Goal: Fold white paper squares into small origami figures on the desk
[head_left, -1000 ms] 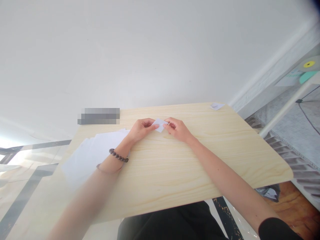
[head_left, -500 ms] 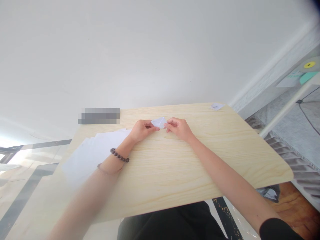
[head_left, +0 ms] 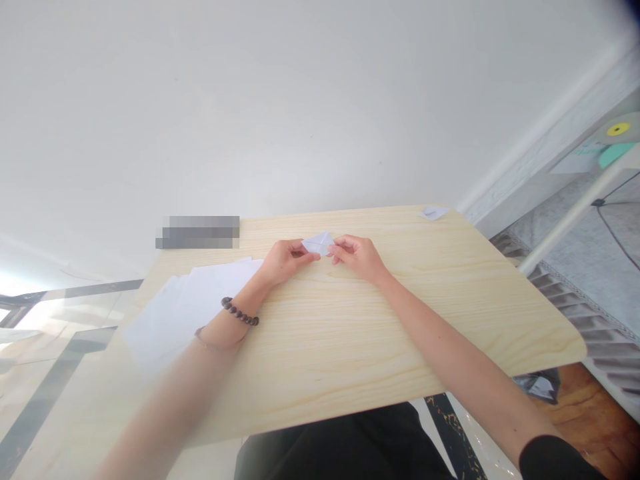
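A small folded piece of white paper (head_left: 319,243), creased into a pointed, roughly kite-like shape, is held up over the middle of the table. My left hand (head_left: 287,260) pinches its left side, with the thumb along the lower edge. On the other side my right hand (head_left: 359,257) pinches the right end between thumb and fingertips. A beaded bracelet (head_left: 240,311) circles my left wrist. Beneath and beside my left forearm lie several white paper sheets (head_left: 200,293), fanned across one another. Parts of the held paper are hidden by my fingers.
Another folded white paper (head_left: 434,213) lies at the far right corner of the wooden table (head_left: 340,360). A blurred-out grey block (head_left: 200,232) covers the far left corner. The wall (head_left: 300,120) rises behind. A black bag (head_left: 543,385) is on the floor at right.
Both hands keep their hold in nearly the same place. The folded paper has tilted very slightly between the fingers.
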Demonstrator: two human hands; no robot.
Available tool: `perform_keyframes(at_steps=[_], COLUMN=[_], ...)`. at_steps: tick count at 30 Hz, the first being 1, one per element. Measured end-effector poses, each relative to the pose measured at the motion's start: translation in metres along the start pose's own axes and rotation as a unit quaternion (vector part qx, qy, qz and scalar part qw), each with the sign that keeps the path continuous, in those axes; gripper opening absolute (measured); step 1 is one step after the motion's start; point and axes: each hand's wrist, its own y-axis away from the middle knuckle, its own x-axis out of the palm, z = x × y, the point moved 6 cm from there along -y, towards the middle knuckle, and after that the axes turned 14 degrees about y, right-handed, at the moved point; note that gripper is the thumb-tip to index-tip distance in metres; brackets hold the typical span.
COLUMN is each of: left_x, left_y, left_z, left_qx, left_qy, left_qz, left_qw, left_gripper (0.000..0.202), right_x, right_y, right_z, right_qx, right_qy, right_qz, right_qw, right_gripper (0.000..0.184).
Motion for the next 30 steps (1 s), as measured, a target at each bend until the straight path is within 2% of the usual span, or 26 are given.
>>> perform_keyframes(at_steps=[7, 12, 15, 19, 23, 27, 30], left_x=[-0.002, -0.005, -0.005, 0.001, 0.005, 0.006, 0.004], left_y=[-0.001, -0.002, -0.002, -0.001, 0.0, 0.0, -0.002], left_z=[-0.01, -0.014, -0.013, -0.008, -0.011, -0.014, -0.014], left_qx=[0.058, 0.126, 0.162, 0.164, 0.17, 0.172, 0.15], left_qy=[0.013, -0.071, -0.127, -0.196, -0.239, -0.259, -0.228], left_qz=[-0.029, -0.045, -0.041, -0.001, 0.021, 0.041, 0.037], left_qw=[0.998, 0.988, 0.978, 0.967, 0.956, 0.95, 0.961], left_gripper=[0.035, 0.022, 0.02, 0.021, 0.026, 0.029, 0.027], right_x=[-0.001, -0.004, -0.002, 0.002, 0.002, 0.001, 0.002], right_y=[-0.001, -0.001, -0.001, -0.002, -0.003, -0.002, 0.0], right_z=[-0.002, 0.007, 0.009, 0.008, 0.008, 0.009, 0.007], right_qx=[-0.023, -0.082, -0.121, -0.129, -0.138, -0.149, -0.132], right_qy=[0.002, 0.064, 0.09, 0.161, 0.224, 0.222, 0.192], right_qz=[-0.056, -0.074, -0.068, -0.044, -0.025, -0.012, -0.001], right_qw=[0.998, 0.992, 0.986, 0.977, 0.965, 0.964, 0.973], right_gripper=[0.024, 0.014, 0.015, 0.017, 0.009, 0.013, 0.017])
